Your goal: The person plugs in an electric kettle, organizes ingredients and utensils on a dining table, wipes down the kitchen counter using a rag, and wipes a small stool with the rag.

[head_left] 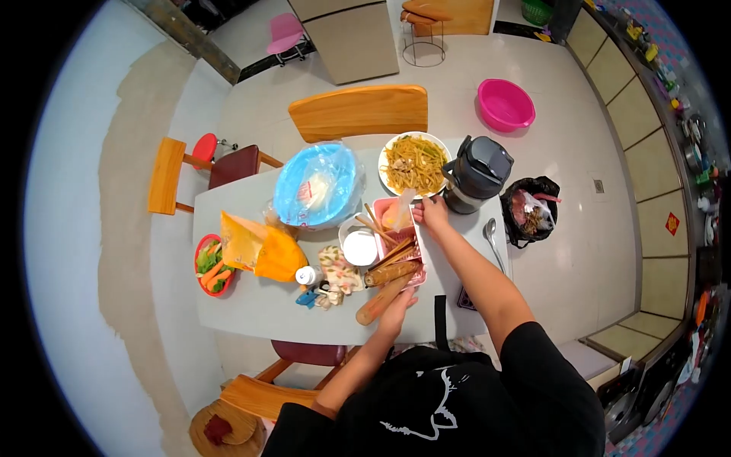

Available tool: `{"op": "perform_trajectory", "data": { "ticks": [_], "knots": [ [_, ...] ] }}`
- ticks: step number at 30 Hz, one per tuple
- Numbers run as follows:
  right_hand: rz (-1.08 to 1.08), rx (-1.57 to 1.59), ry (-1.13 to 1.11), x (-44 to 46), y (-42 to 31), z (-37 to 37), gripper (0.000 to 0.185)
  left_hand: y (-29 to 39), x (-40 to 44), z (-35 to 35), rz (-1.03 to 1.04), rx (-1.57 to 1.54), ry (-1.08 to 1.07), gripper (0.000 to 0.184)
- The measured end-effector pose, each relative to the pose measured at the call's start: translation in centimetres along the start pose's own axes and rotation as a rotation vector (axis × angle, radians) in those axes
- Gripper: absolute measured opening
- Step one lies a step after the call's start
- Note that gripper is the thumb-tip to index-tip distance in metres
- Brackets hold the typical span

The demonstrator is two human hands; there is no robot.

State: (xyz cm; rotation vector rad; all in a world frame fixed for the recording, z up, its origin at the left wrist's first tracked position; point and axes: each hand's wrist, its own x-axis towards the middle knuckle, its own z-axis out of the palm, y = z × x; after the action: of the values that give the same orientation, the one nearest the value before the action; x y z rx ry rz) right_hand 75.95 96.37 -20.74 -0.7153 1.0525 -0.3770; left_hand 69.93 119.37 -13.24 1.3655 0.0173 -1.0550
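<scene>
A pink plastic basket point(422, 276) stands on the table, with chopsticks point(394, 257) and two wooden rolling pins point(383, 299) lying in it and over its edge. My right hand point(432, 214) is closed on the far end of the basket, beside a pale translucent bag point(401, 209). At the near end, my left hand point(397, 311) grips the basket's edge next to the lower rolling pin; its thumb is hidden. A white tub point(359, 247) touches the basket's left side. Just beyond my right hand are a plate of noodles point(415, 164) and a dark jug point(478, 175).
Left on the table point(251, 312) are a blue basin point(318, 183) under plastic, an orange bag point(266, 251), a red vegetable basket point(204, 278), a white-capped bottle point(307, 275) and a patterned cloth point(339, 268). A spoon point(493, 240) lies right. Chairs surround the table.
</scene>
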Motion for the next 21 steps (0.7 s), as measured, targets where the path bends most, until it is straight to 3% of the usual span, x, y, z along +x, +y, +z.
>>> {"op": "perform_trajectory", "data": {
  "ticks": [5, 7, 10, 13, 19, 21],
  "knots": [
    [0.022, 0.085, 0.055, 0.9, -0.6, 1.3, 0.026, 1.2, -0.2, 1.4, 0.010, -0.101, 0.130, 0.034],
    [0.021, 0.068, 0.076, 1.4, -0.5, 1.7, 0.024, 0.3, 0.6, 0.6, 0.156, 0.021, 0.054, 0.038],
    [0.036, -0.016, 0.158, 1.2, -0.7, 1.9, 0.019, -0.7, 1.0, -0.4, 0.234, 0.235, 0.101, 0.033],
    [0.045, -0.153, 0.095, 0.4, -0.5, 1.6, 0.027, -2.5, 1.1, -2.6, 0.344, 0.356, 0.073, 0.030],
    [-0.131, -0.331, 0.138, -2.6, 1.6, 0.9, 0.025, -2.6, -2.0, -6.0, 0.222, 0.310, -0.009, 0.033],
    [-0.171, -0.361, 0.112, -2.6, 2.9, 0.6, 0.023, -2.8, -2.4, -7.3, 0.277, 0.410, -0.006, 0.033]
  ]
}}
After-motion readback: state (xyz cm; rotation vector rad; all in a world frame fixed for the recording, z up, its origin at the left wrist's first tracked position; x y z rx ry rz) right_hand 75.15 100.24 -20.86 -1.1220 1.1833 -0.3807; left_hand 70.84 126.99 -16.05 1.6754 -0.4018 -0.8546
